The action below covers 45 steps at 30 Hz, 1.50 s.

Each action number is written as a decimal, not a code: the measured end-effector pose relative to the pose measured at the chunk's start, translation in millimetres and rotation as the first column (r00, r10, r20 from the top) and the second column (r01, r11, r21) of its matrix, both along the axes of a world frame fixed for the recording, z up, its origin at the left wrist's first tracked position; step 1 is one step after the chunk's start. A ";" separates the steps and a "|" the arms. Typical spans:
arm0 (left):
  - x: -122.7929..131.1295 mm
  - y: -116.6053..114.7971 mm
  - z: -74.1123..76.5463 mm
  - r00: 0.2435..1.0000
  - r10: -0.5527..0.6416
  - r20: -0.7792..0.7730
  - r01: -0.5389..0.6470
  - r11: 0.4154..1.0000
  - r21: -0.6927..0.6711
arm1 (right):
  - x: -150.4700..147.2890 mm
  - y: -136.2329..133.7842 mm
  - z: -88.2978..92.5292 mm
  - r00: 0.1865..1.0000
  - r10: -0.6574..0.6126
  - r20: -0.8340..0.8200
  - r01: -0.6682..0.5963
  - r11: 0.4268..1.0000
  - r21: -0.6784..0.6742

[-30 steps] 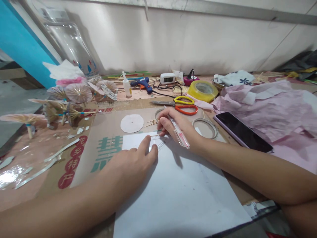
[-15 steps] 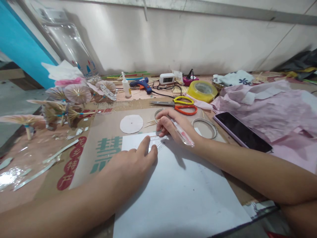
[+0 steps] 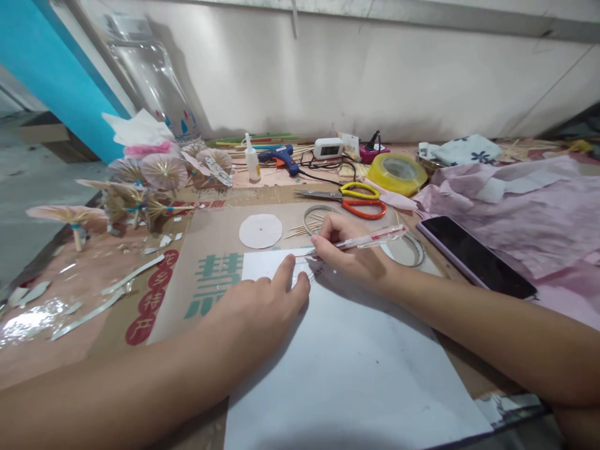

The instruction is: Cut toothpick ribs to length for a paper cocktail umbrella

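Note:
My right hand (image 3: 349, 256) is closed around a clear pen (image 3: 370, 239) with a red refill. The pen's tip is near the top edge of a white sheet of paper (image 3: 347, 369), close to my left index fingertip. My left hand (image 3: 262, 306) lies on the paper's left side, index finger and thumb stretched apart. Between its fingers and my right hand shows part of a clear strip with dark marks (image 3: 317, 270), seemingly a ruler, mostly hidden. Just beyond the paper are a white paper disc (image 3: 260, 231), several toothpicks (image 3: 300, 229) and two rings, one a grey ring (image 3: 419, 247).
Behind lie scissors (image 3: 359, 200), yellow tape (image 3: 397, 174), a glue gun (image 3: 281, 157) and a glue bottle (image 3: 252, 159). Small paper umbrellas (image 3: 164, 172) stand at left. A phone (image 3: 475, 256) and pink cloth (image 3: 515, 200) lie at right. Cardboard (image 3: 178, 294) is under the paper.
The pen has swung round in my right hand, from slanting down toward the wrist to pointing its tip left at the paper. My left hand stays put on the sheet; the view has shifted slightly.

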<state>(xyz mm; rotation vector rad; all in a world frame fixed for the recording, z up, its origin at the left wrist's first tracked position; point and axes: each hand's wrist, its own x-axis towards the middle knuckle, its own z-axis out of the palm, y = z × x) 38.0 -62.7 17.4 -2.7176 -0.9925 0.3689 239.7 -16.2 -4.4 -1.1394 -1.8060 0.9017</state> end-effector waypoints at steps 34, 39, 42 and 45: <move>-0.8 0.1 0.6 0.999 -0.026 -0.029 0.026 1.000 0.001 | 0.9 1.4 1.1 0.995 0.000 0.102 -0.004 0.999 0.041; -1.1 1.1 0.2 0.999 -0.027 -0.019 0.027 1.000 -0.004 | 1.8 1.3 1.5 0.993 -0.003 0.116 -0.003 0.999 0.053; -2.1 0.6 -1.6 1.000 -0.024 -0.009 0.024 1.000 0.009 | 2.0 1.6 1.1 0.995 0.006 0.103 -0.012 0.998 0.059; -3.4 -0.4 -3.0 0.999 -0.033 0.000 0.033 0.999 0.029 | 1.5 2.1 0.3 0.994 0.010 0.106 -0.017 0.998 0.059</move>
